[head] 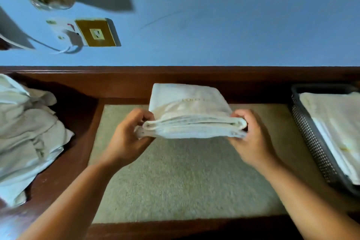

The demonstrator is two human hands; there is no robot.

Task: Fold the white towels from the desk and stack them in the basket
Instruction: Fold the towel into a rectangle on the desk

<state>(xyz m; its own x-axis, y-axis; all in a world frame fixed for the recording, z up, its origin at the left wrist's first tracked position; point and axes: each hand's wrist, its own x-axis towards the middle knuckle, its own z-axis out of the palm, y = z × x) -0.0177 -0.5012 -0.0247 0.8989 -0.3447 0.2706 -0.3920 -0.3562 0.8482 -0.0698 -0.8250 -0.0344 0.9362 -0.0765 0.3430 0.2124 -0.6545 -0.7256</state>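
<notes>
Folded white towel [190,111] being held above desk [74,163], frame centre.
Left hand [126,138] and right hand [253,140] are gripping its opposite ends; unfolded towels [27,134] are lying left, stacked towels [335,128] are sitting in basket [309,138] right.

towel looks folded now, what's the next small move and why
Probably carry the folded white cloth towel rightward and lower it into the dark perforated plastic basket. The left hand and right hand each hold an end of its layered near edge, and the basket already holds flat white towels.
</notes>
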